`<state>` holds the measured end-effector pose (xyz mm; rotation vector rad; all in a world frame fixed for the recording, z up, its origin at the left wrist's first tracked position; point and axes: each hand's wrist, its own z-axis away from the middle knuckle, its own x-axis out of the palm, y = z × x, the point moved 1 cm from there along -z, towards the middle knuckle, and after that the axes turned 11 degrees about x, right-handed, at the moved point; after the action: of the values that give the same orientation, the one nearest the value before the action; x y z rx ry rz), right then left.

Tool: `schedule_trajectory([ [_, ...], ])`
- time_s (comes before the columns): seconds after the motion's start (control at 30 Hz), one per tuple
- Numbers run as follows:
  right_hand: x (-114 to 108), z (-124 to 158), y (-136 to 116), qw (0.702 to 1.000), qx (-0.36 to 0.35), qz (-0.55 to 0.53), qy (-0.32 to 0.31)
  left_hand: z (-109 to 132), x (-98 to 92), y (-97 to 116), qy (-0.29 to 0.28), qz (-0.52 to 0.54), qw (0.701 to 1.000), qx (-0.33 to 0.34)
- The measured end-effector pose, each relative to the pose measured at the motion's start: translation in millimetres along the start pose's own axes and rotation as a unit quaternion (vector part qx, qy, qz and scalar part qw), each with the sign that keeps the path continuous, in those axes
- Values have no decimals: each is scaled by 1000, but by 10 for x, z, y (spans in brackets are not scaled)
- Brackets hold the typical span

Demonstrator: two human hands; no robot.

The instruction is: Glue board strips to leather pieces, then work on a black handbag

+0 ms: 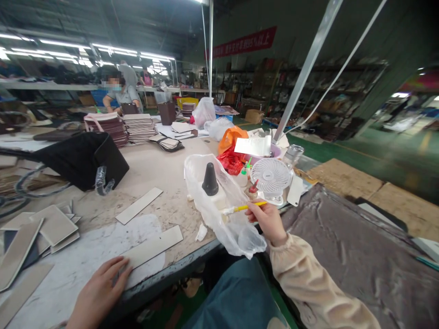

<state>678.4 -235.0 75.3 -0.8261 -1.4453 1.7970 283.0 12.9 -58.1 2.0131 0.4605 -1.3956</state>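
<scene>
My right hand (265,219) is closed round the yellow handle of a glue brush (245,207). The brush's white-coated head is over a container lined with a clear plastic bag (236,233), beside a black cone-shaped piece (210,180). On the table's near side, my left hand (103,285) lies with its fingers stretched out on the near end of a beige-grey strip (154,246). A second such strip (139,205) lies farther back, apart from both hands.
Loose board pieces (55,224) are piled at left, near a black bag piece (85,160). A white fan (270,176), small glue bottles (243,176) and a metal pole (305,68) stand at right. Stacked panels (139,128) and a co-worker (123,91) are farther back.
</scene>
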Motion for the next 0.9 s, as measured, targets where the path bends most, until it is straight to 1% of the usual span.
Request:
schedule_trajectory([
  [0.07,51,-7,-10,999,-7,36,-17,-12,2,9,-4,2,1000,2],
  [0.17,110,-28,-5,997,-17,69,-25,-32,9,17,-15,9,1000,1],
  [0.3,158,-31,20,997,-14,71,-28,-49,17,8,-32,3,999,-12],
  [0.43,158,-4,23,999,-20,47,-4,-56,1,22,-42,0,999,5],
  [0.53,128,1,10,999,-22,21,8,-47,-7,28,-36,-3,999,16],
  [0.73,36,12,-59,999,-22,-19,37,-33,42,-56,-22,-18,999,29],
  [0.8,-3,31,-68,998,-17,-54,42,-36,27,-44,-13,-22,999,26],
  [0.9,-90,55,-58,990,7,-136,45,-25,-65,61,-15,-16,999,29],
])
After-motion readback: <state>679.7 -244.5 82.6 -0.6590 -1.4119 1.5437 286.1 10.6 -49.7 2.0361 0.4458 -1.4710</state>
